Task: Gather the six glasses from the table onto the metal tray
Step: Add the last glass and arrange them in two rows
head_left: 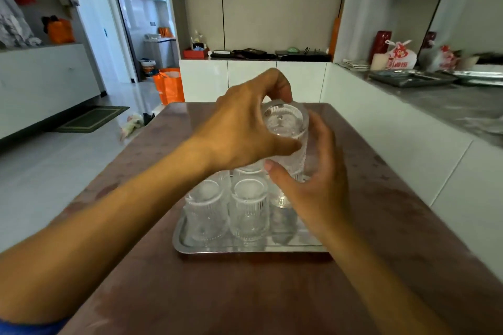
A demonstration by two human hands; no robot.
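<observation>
A ribbed clear glass [285,128] is held above the far right part of the metal tray [217,249], raised over the other glasses and shown with one round end turned toward the camera; whether that end is the mouth or the base cannot be told. It is gripped by the left hand [242,128], whose fingers are curled over its far rim and whose thumb is pressed to its near side. The right hand [313,179] is held half open just beside and below the glass, cupped as if to steady it; whether it is touching the glass cannot be told.

On the tray, two glasses are seen standing upside down along the near edge, the near left glass [206,212] and the near middle glass [249,212]. More glasses are partly hidden behind them and under the hands, so the full count cannot be confirmed.

The tray is set on a brown table [245,294], with no loose glass seen on the bare surface around it.

The step in hand is judged to be the placing of one of the last glasses. A gap among the glasses on the far right must be found, and the glass lowered squarely without its neighbours being knocked.
</observation>
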